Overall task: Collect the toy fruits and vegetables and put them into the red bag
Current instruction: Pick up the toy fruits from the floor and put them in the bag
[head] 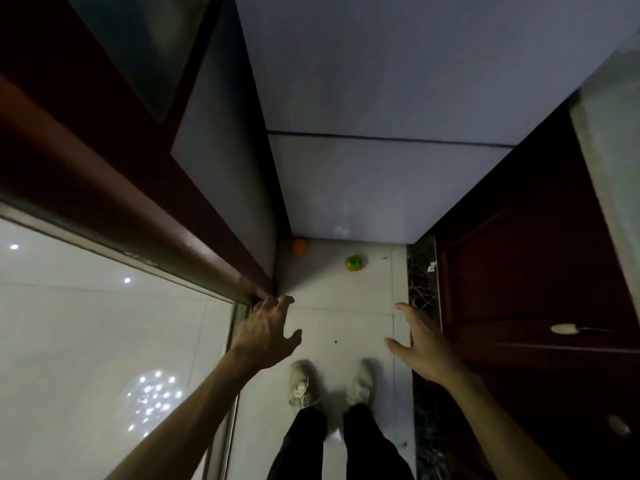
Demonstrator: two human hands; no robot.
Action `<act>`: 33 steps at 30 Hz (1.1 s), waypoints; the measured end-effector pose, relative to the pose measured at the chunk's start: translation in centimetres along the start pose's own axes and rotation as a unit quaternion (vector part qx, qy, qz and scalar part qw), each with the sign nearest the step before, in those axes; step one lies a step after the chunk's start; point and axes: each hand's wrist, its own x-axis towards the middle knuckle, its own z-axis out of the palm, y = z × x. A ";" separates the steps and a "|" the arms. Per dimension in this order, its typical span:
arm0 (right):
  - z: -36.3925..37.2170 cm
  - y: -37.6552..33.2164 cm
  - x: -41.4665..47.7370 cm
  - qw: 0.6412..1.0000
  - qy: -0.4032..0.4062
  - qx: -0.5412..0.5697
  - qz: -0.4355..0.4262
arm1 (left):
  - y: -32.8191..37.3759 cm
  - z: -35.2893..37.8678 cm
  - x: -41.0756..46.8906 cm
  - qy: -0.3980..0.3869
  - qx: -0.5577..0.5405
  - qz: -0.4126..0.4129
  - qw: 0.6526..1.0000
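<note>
Both toys lie on the floor ahead of the hands, by the far wall: the orange toy fruit in the left corner, the green toy right of it. Both are roundish. The left hand and right hand are spread and empty. The left is likely nearer the orange. No red bag shows.

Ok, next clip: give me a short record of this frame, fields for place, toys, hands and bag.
place: narrow tiled floor between a reddish-brown frame and a dark wooden door
toys: orange toy in the far left corner, green toy to its right, both on the floor
left hand: open, holds nothing
right hand: open, holds nothing
red bag: not in view
</note>
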 end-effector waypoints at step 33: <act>27.0 22.3 56.2 0.998 0.018 -0.059 0.028 | -23.6 36.4 54.3 0.114 -0.101 -0.062 0.986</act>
